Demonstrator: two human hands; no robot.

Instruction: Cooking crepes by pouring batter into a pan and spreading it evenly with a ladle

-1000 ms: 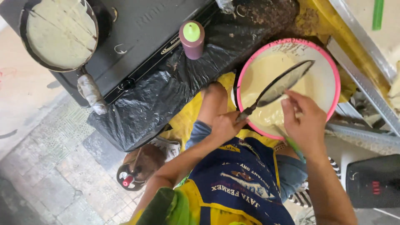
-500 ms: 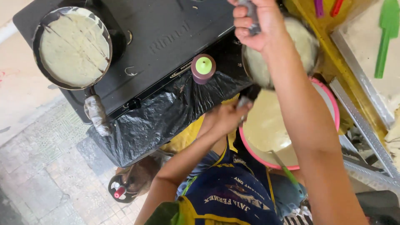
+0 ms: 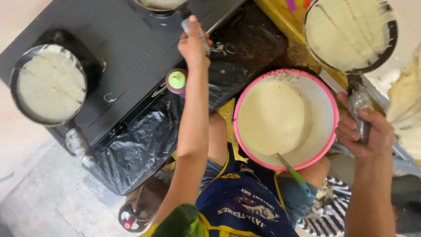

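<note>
- Seen from above, the person's left hand (image 3: 193, 41) reaches to the upper middle of the frame, fingers wrapped tightly round the foil-wound handle (image 3: 198, 30) of a pan (image 3: 160, 4) that is mostly cut off by the top edge.
- At right, the right hand (image 3: 366, 131) grips another wrapped handle, fingers closed round it, holding a batter-coated pan (image 3: 350, 35) up in the upper right corner.
- That pan's pale batter is spread thin across its face, with streaks showing near the rim.
- Below it, in the centre right, a pink-rimmed bowl (image 3: 331, 131) of cream-coloured batter sits on the person's lap; a green-handled ladle (image 3: 294, 173) leans on its lower rim.
- A third pan (image 3: 49, 85), also coated in batter, rests on the black stove (image 3: 127, 48) at the left of the frame, well apart from both hands.
- A small maroon bottle with a green cap (image 3: 176, 81) stands at the stove's near edge, just beside the left forearm.
- Black plastic sheeting (image 3: 136, 149) hangs from the stove front toward the tiled floor (image 3: 39, 193) at lower left.
- The person wears a blue and yellow apron (image 3: 245, 206), seen at the bottom centre.
</note>
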